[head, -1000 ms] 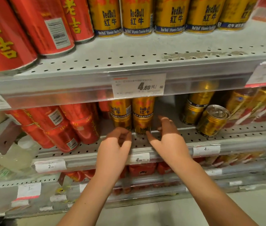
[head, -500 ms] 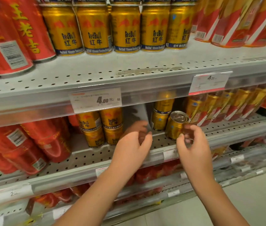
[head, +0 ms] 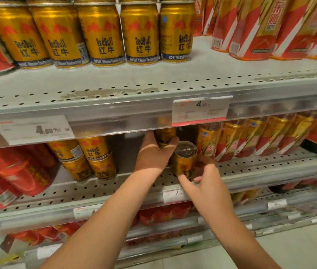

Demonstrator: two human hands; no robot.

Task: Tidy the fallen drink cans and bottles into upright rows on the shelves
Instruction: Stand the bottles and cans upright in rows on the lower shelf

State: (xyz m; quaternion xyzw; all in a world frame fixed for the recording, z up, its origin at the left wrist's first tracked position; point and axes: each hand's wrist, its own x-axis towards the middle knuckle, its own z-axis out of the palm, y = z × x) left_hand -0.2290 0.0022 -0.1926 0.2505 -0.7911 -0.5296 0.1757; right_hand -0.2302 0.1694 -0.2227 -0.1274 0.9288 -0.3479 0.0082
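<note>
Top-shelf gold cans [head: 103,35] read "RedBull 红牛"; the price tags [head: 200,110] read 4.20 and 4.00 元. My left hand [head: 151,154] curled round a rear can [head: 164,135] at its 1 o'clock. My right hand [head: 210,187] was spread wide, with the front can [head: 185,162] at its 11 o'clock.

A single head-worn wide-angle camera looked forward and slightly downward at store shelving from close range. The upper shelf [head: 153,82] spanned the frame's upper half, the middle shelf [head: 260,167] crossed its centre, and floor [head: 299,249] showed lower right.
</note>
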